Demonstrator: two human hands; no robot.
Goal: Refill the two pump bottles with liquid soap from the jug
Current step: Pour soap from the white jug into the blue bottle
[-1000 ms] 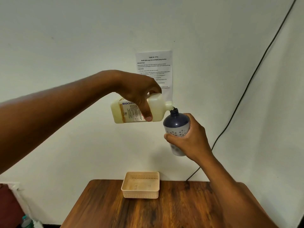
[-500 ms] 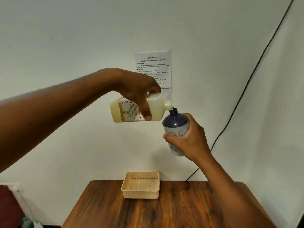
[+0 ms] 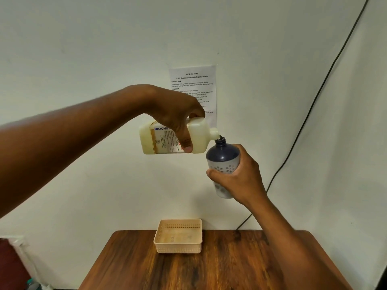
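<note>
Left hand [image 3: 178, 114]: grips soap jug [image 3: 176, 140], long axis near-horizontal, spout touching bottle mouth.
Right hand [image 3: 240, 176]: grips upright pump bottle [image 3: 223, 160], just right-below.

Down in the lower middle of the frame sits a wooden table [image 3: 219, 266], its top a warm reddish brown with dark grain streaks running toward the camera. Its far edge meets the pale wall, and its left edge slants off toward the bottom of the picture. Right at that far edge, a little left of the table's centre, stands a small beige plastic basket [image 3: 178, 246], rectangular, open on top, its walls perforated with rows of tiny holes. Its back wall is at or just beside the wall behind. Faint marks show on the basket floor, possibly reflections; too soft to tell.
</note>
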